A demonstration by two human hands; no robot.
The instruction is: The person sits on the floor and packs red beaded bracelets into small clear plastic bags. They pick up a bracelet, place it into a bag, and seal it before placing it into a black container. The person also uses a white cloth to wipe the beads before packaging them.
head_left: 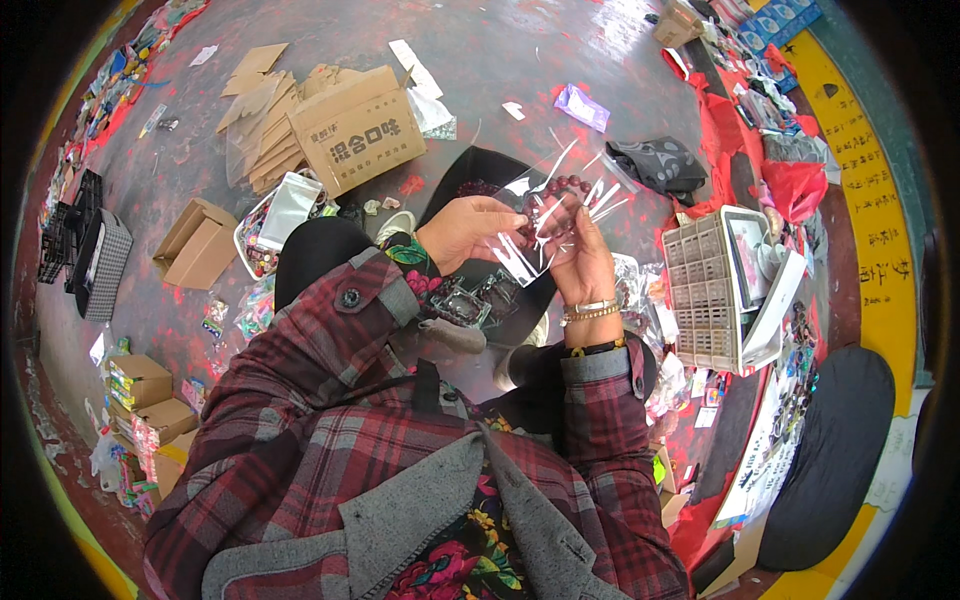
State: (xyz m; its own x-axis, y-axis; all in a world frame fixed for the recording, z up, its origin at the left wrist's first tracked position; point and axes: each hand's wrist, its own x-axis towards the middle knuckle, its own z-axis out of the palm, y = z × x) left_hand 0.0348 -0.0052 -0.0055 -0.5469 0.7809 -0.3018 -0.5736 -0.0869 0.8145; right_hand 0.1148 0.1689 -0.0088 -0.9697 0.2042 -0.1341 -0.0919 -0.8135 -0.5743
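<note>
A clear plastic bag (517, 262) with bright glare on it is stretched between my two hands, above my lap. Dark red round beads, a beaded bracelet (570, 184), show in or behind the clear film. My left hand (468, 232) pinches the bag's near left side between thumb and fingers. On the right, my right hand (588, 262) grips the bag near the beads, its thumb up along the film; metal bracelets circle that wrist. Below the hands lie clear packs with dark contents (462, 306) on a black surface. More dark red beads (478, 188) lie just beyond my left hand.
Ahead to the left stand a cardboard box (362, 130) and flattened cardboard. An open box (196, 242) and a white tray of small goods (262, 235) sit at left. To my right are a pale plastic basket (702, 290), a black bag (657, 166) and red cloth.
</note>
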